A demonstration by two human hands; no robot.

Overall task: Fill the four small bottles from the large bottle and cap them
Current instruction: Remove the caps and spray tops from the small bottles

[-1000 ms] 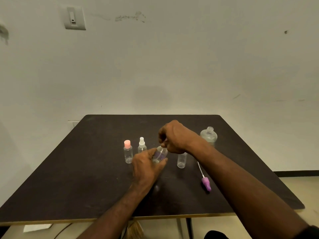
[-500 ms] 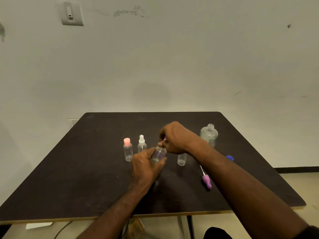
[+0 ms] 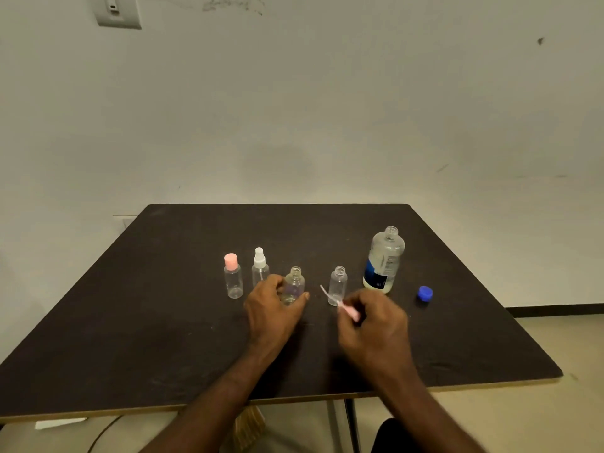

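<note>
Four small clear bottles stand in a row on the dark table. The leftmost bottle has a pink cap, and the second bottle has a white spray top. My left hand grips the third small bottle, which stands upright with its neck uncapped. The fourth small bottle is also uncapped. My right hand pinches a pink spray cap whose thin tube points up-left. The large bottle stands uncapped at the right, holding some clear liquid.
A blue cap lies on the table right of the large bottle. The table's front edge is close to me. A white wall with a switch plate rises behind the table.
The spray cap has come off the third bottle; my right hand drew it down and right. My left hand lowered that bottle upright onto the table. The purple cap seen earlier is out of sight.
</note>
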